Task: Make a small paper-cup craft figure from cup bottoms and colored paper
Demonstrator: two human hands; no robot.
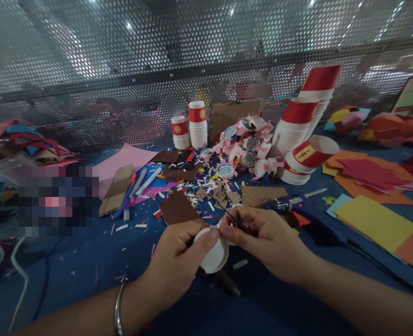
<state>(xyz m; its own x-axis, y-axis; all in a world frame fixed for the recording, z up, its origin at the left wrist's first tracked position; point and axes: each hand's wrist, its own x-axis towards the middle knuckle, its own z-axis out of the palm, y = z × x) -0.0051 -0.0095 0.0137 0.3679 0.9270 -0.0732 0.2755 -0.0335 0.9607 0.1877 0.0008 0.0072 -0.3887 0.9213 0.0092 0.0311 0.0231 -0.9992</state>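
Observation:
My left hand [181,252] is closed on a white paper cup base [215,256], a shallow round piece with a rim, its thumb lying across the top. At the far edge of that piece is my right hand [259,233], fingers pinched round a thin dark pointed tool [231,215]. The tool's tip points up and left; most of it is hidden in my fingers, so its kind is unclear. Just beyond both hands lie a dark brown card [178,207] and scraps of cardboard [224,195].
Stacked red-and-white paper cups [294,121] stand at back right, beside a heap of pink-and-white cup pieces [250,147]. A blue glue gun [294,205] with a cord lies right, near coloured paper [378,219]. Pens [138,182] and pink paper [122,158] are left.

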